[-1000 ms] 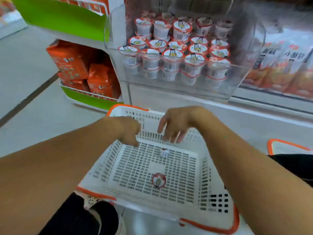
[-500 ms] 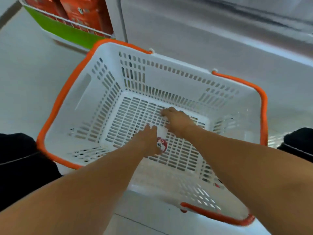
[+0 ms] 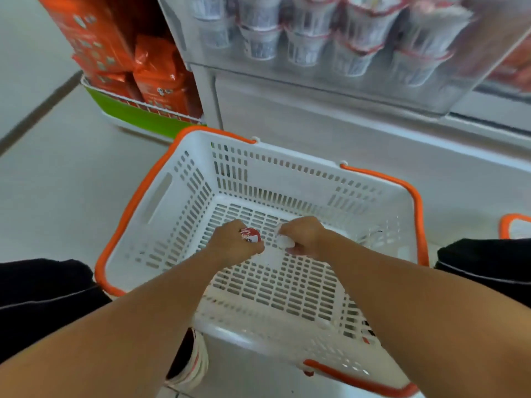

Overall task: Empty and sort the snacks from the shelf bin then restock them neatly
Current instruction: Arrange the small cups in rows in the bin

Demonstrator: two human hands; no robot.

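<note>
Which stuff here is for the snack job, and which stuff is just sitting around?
For the job:
- left hand holding a red-lidded snack cup
- right hand holding a white snack cup
- white basket
- clear shelf bin of stacked cups

Just sitting around:
- orange snack bags on the green shelf
- second basket's orange rim, far right

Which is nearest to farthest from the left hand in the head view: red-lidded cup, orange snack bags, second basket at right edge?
1. red-lidded cup: gripped in the left hand, inside the white basket.
2. orange snack bags: on the low shelf, up and to the left.
3. second basket: far right edge, past the right hand.
</note>
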